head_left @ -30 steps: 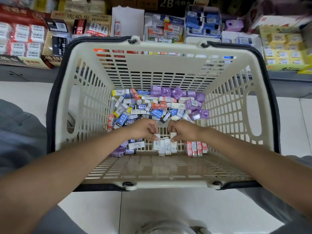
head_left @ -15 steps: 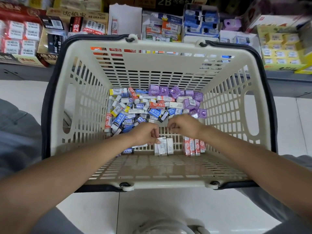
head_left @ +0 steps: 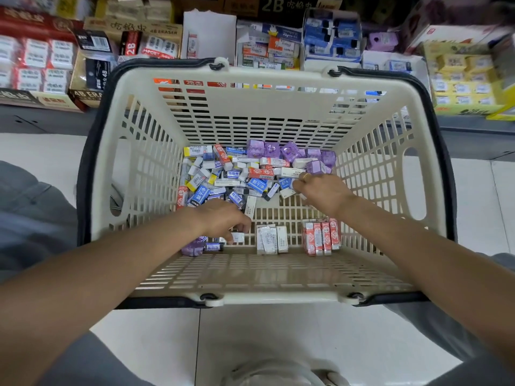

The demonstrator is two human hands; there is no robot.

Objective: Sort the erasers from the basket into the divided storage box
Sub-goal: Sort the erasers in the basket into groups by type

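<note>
A cream plastic basket (head_left: 267, 296) with dark handles stands on the floor in front of me. A mixed pile of erasers (head_left: 231, 179) in blue, white, red and yellow sleeves fills its far half, with purple erasers (head_left: 278, 150) at the far right. Along the near wall stand a row of white erasers (head_left: 271, 239) and a row of red erasers (head_left: 322, 238). My left hand (head_left: 223, 221) reaches down at the near left and pinches a small white eraser (head_left: 238, 237). My right hand (head_left: 320, 190) is in the pile, fingers curled onto a white eraser (head_left: 287, 193).
A purple eraser (head_left: 192, 247) and a blue one (head_left: 213, 247) lie in the basket's near left corner. Behind the basket, a low shelf (head_left: 41, 118) carries several open display boxes of erasers (head_left: 328, 37). My knees flank the basket on the white tiled floor (head_left: 278, 344).
Both hands left the white row. My right hand moved up and right into the pile. My left hand moved down and left toward the near left corner.
</note>
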